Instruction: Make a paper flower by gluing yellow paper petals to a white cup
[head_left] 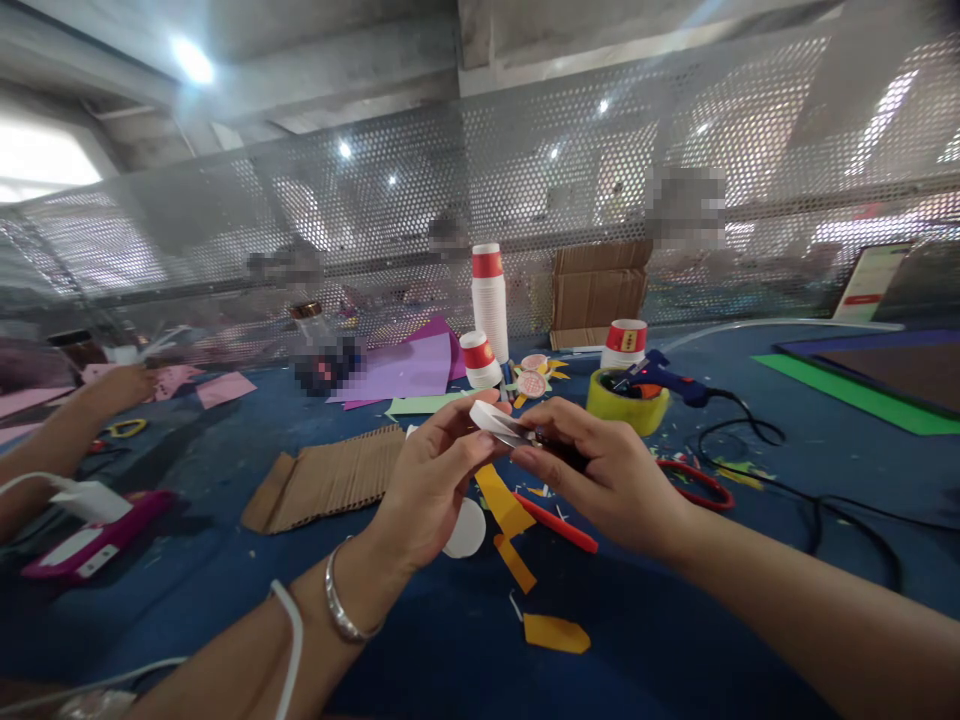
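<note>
My left hand (431, 480) pinches a small white paper piece (491, 417) between thumb and fingers, above the blue table. My right hand (604, 475) is closed on a pair of scissors (525, 436) whose metal blades meet the white piece; dark handles show under its fingers. Below my hands lie a white paper disc (466, 530), yellow paper scraps (504, 505) and a red pen (559, 525).
A ribbed cardboard sheet (330, 480) lies left of my hands. A yellow tape roll (628, 402), a blue glue gun (667, 380) with black cable, red-white paper cups (489, 300) and purple paper (409, 368) stand behind. Another person's hand (120, 388) works at far left.
</note>
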